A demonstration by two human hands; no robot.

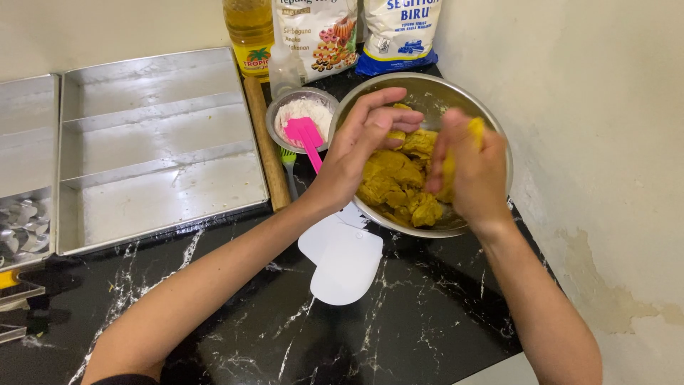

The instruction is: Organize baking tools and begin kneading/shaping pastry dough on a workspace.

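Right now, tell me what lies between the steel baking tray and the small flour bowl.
A wooden rolling pin lies between the tray and flour bowl, head view.

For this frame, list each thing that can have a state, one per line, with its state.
Left hand: open, fingers spread over the bowl rim.
Right hand: closed on a lump of yellow dough.
Steel bowl: upright, holding yellow dough pieces.
Small bowl: holds white flour, pink spatula resting in it.
Baking tray: empty compartments.
Oil bottle: upright, mostly full.
White scraper: lying flat on the counter.
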